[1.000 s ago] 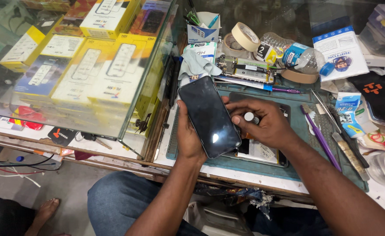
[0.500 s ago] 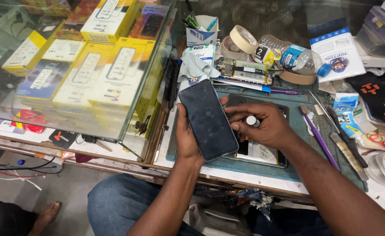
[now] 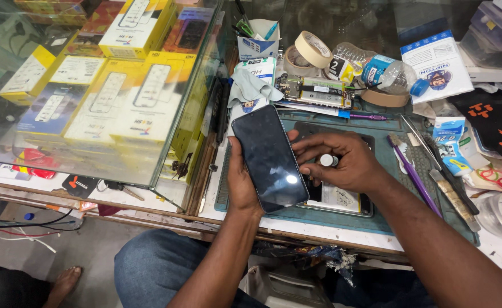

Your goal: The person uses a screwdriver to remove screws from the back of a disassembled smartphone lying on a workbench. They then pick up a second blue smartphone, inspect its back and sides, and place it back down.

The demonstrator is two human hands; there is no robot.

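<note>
Phone screen (image 3: 269, 157), dark and glossy, sits at the middle of the frame, tilted up off the green mat (image 3: 376, 219); I see my left hand (image 3: 241, 179) closed around its left edge from behind. My right hand (image 3: 342, 162) lies just right of it, fingertips touching its right edge, curled around a small white-capped bottle (image 3: 327, 160) over the opened phone (image 3: 336, 197) on the tabletop (image 3: 319, 231).

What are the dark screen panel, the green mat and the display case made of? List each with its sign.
Screen panel: glossy glass, by the look; a bright light spot reflects off it, held in the left hand.
Green mat: probably rubber or silicone; dull, flat, no glare.
Display case: clear glass or acrylic; boxes show through, reflections on top.
</note>
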